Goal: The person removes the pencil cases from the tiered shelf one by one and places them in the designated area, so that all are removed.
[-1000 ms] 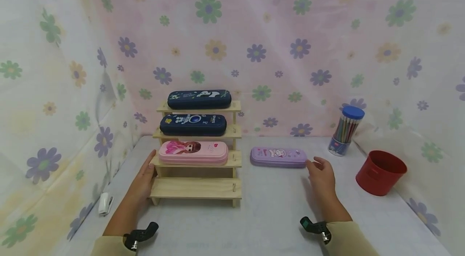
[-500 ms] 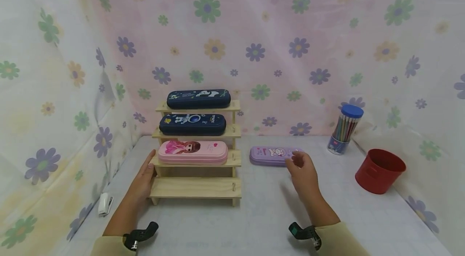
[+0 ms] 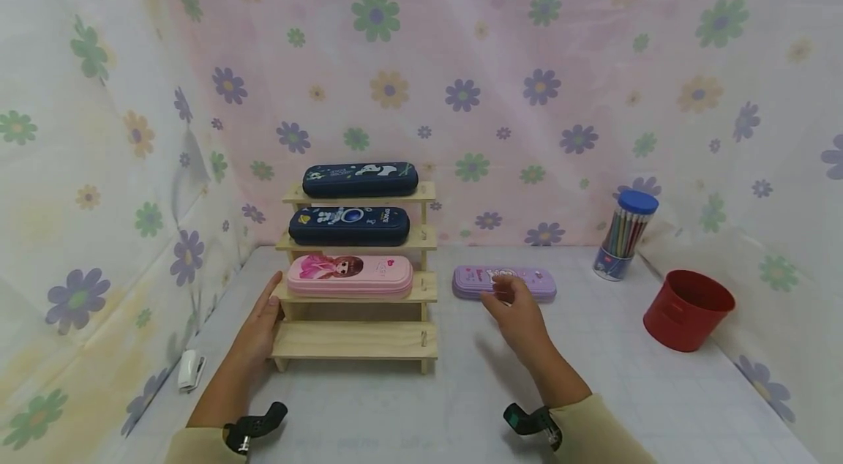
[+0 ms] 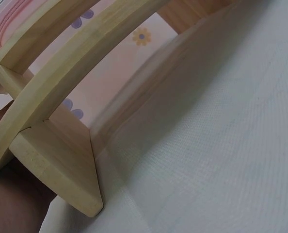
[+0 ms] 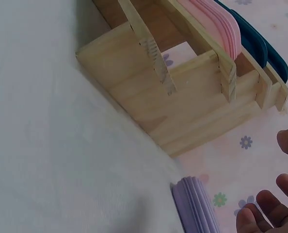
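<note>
My left hand (image 3: 258, 328) rests against the left side of a stepped wooden rack (image 3: 356, 341), its fingers extended along the edge. In the left wrist view only a dark part of that hand shows beside the rack's leg (image 4: 61, 167). The rack's upper steps bear a pink pencil case (image 3: 385, 271) and two dark blue pencil cases, one with a space print (image 3: 349, 227) and one above it (image 3: 361, 181). My right hand (image 3: 523, 321), fingers loosely bent and holding nothing, hovers in front of a purple pencil case (image 3: 470, 285) on the table, hiding part of it.
A clear tub of pencils with a blue lid (image 3: 622, 237) stands at the back right, with a red bucket (image 3: 688, 312) nearer. A white stapler-like object (image 3: 191, 370) lies left of my left forearm. Flowered cloth (image 3: 421, 47) encloses the back and sides.
My right hand has moved left from the purple pencil case's right end to in front of its middle. The case has stayed in place, and my left hand has not moved.
</note>
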A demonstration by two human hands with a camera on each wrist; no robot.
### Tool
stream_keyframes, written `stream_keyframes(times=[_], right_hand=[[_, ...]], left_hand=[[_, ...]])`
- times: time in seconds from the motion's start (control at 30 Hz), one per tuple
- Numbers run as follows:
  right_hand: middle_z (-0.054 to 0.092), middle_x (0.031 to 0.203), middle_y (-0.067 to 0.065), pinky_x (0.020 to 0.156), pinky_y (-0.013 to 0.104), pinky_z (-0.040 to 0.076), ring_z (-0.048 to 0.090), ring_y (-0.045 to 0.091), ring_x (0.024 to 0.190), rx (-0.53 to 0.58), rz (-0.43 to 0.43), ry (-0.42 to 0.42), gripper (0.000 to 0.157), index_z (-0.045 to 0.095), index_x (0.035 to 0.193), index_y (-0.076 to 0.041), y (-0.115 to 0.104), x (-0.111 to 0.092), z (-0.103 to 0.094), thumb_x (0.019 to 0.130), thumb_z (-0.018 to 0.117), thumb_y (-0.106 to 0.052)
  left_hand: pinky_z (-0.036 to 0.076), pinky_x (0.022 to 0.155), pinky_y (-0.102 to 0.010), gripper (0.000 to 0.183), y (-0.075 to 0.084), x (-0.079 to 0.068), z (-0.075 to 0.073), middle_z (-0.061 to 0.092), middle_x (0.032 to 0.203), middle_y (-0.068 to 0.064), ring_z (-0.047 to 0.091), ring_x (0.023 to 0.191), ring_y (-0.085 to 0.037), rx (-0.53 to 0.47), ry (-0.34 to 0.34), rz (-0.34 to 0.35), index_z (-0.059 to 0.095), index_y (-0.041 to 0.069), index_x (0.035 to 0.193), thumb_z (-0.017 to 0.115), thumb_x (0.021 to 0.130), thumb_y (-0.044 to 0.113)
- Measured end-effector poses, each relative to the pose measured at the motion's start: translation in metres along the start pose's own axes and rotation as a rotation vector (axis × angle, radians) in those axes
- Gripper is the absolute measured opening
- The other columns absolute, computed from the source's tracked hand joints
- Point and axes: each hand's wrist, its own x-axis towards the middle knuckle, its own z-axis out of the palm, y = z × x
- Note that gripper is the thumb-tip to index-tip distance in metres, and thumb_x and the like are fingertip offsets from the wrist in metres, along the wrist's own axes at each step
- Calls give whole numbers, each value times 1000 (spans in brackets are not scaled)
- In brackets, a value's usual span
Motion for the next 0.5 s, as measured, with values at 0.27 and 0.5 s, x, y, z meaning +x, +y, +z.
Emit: stream_keyframes(times=[0.27, 0.5], right_hand=[[56, 149, 14, 115, 52, 47, 55, 31, 137, 25, -41, -33, 54, 51, 147, -9, -11, -4, 21, 100, 72, -26], [59, 146, 12, 117, 49, 46, 57, 31, 137, 66, -130, -46, 50, 56, 142, -12, -24, -8, 37, 98, 76, -25]], left_hand=[[6, 127, -67, 60, 0, 0, 1, 2, 177, 3, 1, 164, -32, -12, -2, -5, 3, 59, 162, 18, 105, 71], [6, 127, -67, 58, 2, -1, 0, 2, 177, 5, 0, 164, -30, -14, -5, -23, 4, 63, 160, 17, 104, 73]])
